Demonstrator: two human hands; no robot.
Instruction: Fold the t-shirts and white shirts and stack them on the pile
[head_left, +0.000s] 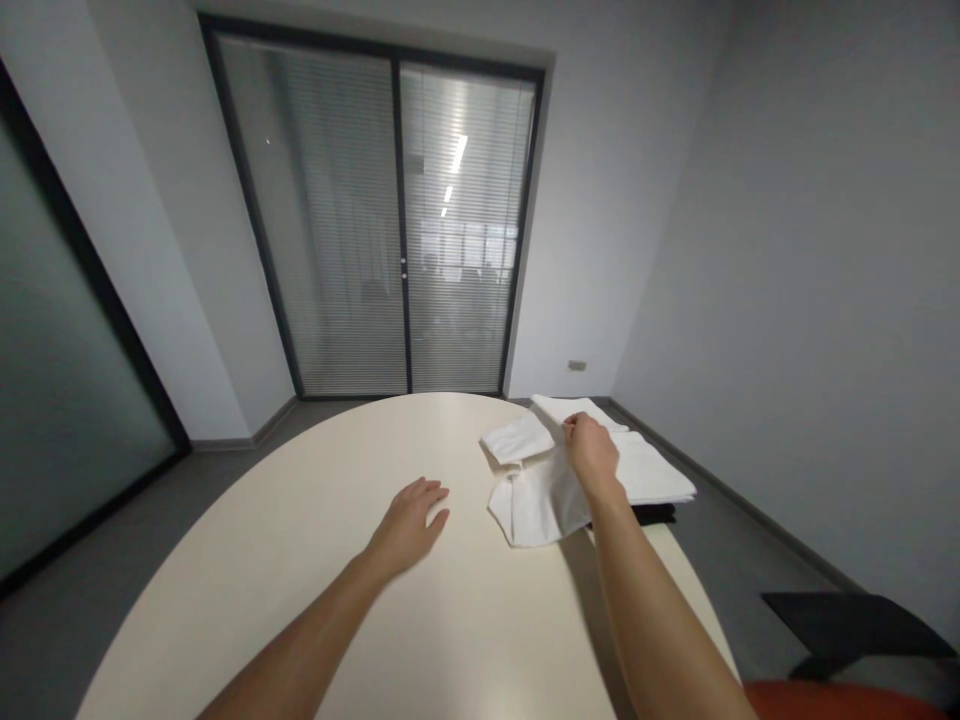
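Observation:
A white cloth garment (544,495) lies partly spread at the right side of the round table, one part folded over toward the left. My right hand (591,450) is closed in a pinch on the white garment near its upper right part. Beside and under it, folded white cloths (652,470) are stacked, with a black cloth (654,514) showing beneath them. My left hand (409,525) is held over the table to the left of the garment, fingers apart and holding nothing.
The pale round table (300,560) fills the lower view. At the lower right are a black chair armrest (855,625) and a red seat (840,700). Glass doors with blinds (337,230) stand behind the table, and grey walls rise on both sides.

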